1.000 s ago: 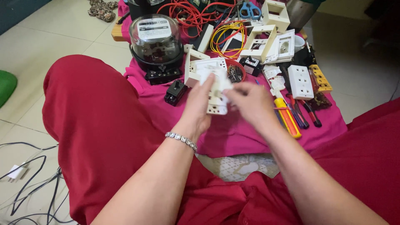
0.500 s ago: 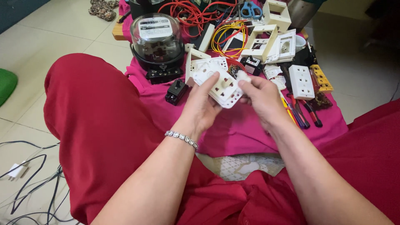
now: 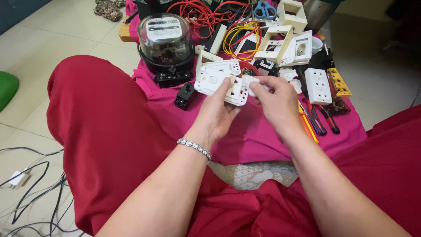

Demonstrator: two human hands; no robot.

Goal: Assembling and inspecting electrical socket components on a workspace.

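My left hand (image 3: 218,113) holds a white plastic switch plate (image 3: 222,84) by its lower edge, tilted above the pink cloth (image 3: 254,131). A beaded bracelet sits on that wrist. My right hand (image 3: 274,100) pinches a small white plastic part (image 3: 251,81) against the plate's right side. Both hands hover over the cloth, in front of my red-clad knees.
A glass-domed electric meter (image 3: 165,41) stands at the back left, a small black breaker (image 3: 185,95) beside it. Red and yellow wires (image 3: 239,37), white wall-box frames (image 3: 275,44), a white socket plate (image 3: 318,85), screwdrivers (image 3: 316,118) and scissors (image 3: 262,8) crowd the cloth. Cables (image 3: 30,188) lie on the floor at left.
The hands lifted the white plate off the cloth and turned it; the right hand now pinches a small white part at the plate's right edge.
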